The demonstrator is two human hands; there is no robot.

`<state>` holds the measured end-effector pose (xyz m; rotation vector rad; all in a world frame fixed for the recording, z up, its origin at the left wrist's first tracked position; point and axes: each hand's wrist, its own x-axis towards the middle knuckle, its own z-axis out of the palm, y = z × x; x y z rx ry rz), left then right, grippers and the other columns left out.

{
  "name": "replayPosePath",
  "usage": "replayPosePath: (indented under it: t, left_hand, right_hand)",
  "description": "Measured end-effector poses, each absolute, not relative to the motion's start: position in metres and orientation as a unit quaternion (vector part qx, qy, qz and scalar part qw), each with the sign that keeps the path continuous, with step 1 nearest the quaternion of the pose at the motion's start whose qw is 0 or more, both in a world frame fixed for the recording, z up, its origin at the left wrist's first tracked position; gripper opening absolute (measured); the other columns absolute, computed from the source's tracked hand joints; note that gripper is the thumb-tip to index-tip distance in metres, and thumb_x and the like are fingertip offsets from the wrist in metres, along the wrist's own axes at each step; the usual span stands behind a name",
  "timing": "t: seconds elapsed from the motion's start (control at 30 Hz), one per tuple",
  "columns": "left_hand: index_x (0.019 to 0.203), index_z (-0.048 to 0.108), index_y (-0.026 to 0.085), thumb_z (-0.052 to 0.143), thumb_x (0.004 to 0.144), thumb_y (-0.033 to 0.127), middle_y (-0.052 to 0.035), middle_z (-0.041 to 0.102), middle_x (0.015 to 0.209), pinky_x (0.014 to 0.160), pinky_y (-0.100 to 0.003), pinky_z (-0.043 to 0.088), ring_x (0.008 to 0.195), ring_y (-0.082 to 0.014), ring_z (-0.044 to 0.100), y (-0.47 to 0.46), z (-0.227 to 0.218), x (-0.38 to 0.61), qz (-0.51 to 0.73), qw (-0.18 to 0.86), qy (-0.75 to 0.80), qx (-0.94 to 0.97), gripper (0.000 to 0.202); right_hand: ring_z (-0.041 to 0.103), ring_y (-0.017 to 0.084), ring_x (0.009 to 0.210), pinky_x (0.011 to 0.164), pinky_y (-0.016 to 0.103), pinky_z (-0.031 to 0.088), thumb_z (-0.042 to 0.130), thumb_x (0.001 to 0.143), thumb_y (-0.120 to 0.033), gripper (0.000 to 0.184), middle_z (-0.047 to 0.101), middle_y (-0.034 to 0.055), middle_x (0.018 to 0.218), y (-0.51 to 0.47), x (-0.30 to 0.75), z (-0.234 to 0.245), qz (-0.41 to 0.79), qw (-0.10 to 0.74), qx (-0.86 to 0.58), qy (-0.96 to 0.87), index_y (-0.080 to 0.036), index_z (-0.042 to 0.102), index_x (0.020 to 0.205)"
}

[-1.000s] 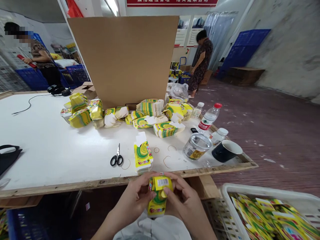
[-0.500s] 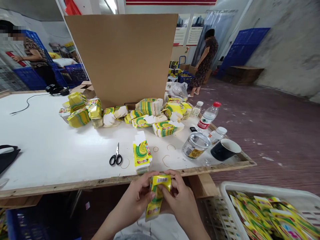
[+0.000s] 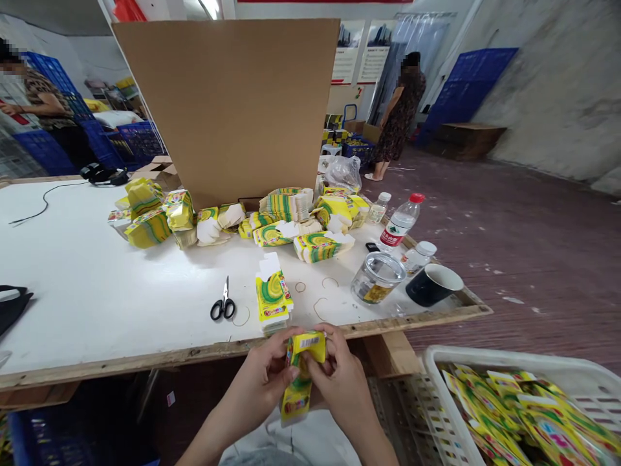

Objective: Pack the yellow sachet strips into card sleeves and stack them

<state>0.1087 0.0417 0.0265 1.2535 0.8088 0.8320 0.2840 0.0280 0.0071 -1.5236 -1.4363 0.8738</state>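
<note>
One yellow-and-green carton sits between the two hands in the head view, in front of the near edge of the table. The left hand grips its left side, thumb across the front; the right hand pinches near the barcode flap at the top. Its lower end hangs free below both thumbs. Just beyond lies a stack of cartons, with scissors to its left.
</note>
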Motion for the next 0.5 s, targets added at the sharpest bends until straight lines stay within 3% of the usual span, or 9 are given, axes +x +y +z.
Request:
replayPosePath:
  t: [0.17, 0.3, 0.43, 0.5]
  left_hand:
    - [0.132, 0.055, 0.02, 0.074, 0.084, 0.033, -0.0117, 0.075, 0.108, 0.084, -0.033, 0.054, 0.095, -0.0241, 0.07, 0.045, 0.027, 0.105, 0.378, 0.697, 0.336, 0.508, 0.053]
    - [0.128, 0.059, 0.02, 0.074, 0.083, 0.029, -0.0115, 0.075, 0.111, 0.084, -0.032, 0.055, 0.098, -0.024, 0.072, 0.042, 0.024, 0.119, 0.393, 0.703, 0.309, 0.506, 0.047]
    - [0.123, 0.065, 0.022, 0.066, 0.089, 0.028, -0.0134, 0.069, 0.128, 0.089, -0.034, 0.057, 0.107, -0.0255, 0.07, 0.033, 0.02, 0.136, 0.412, 0.628, 0.313, 0.582, 0.035]
    - [0.125, 0.065, 0.024, 0.06, 0.092, 0.026, -0.0126, 0.068, 0.13, 0.098, -0.039, 0.055, 0.115, -0.026, 0.067, 0.036, 0.019, 0.136, 0.401, 0.533, 0.345, 0.661, 0.033]
  right_hand:
    - [0.069, 0.022, 0.085, 0.074, 0.029, 0.054, 0.065, 0.088, -0.041, 0.029, 0.073, 0.0062, 0.09, 0.027, 0.3, 0.014, 0.454, 0.499, -0.51, -0.534, -0.02, 0.069, 0.108]
    - [0.071, 0.024, 0.083, 0.073, 0.033, 0.057, 0.077, 0.078, -0.044, 0.028, 0.076, 0.0085, 0.092, 0.027, 0.295, 0.01, 0.475, 0.579, -0.489, -0.447, -0.02, 0.072, 0.092]
    - [0.07, 0.023, 0.076, 0.067, 0.032, 0.057, 0.077, 0.078, -0.042, 0.022, 0.074, 0.006, 0.082, 0.017, 0.301, 0.015, 0.42, 0.597, -0.506, -0.459, -0.021, 0.071, 0.081]
    - [0.067, 0.022, 0.074, 0.066, 0.032, 0.055, 0.072, 0.082, -0.041, 0.019, 0.072, 0.0048, 0.08, 0.003, 0.326, 0.021, 0.304, 0.591, -0.554, -0.501, -0.022, 0.07, 0.077]
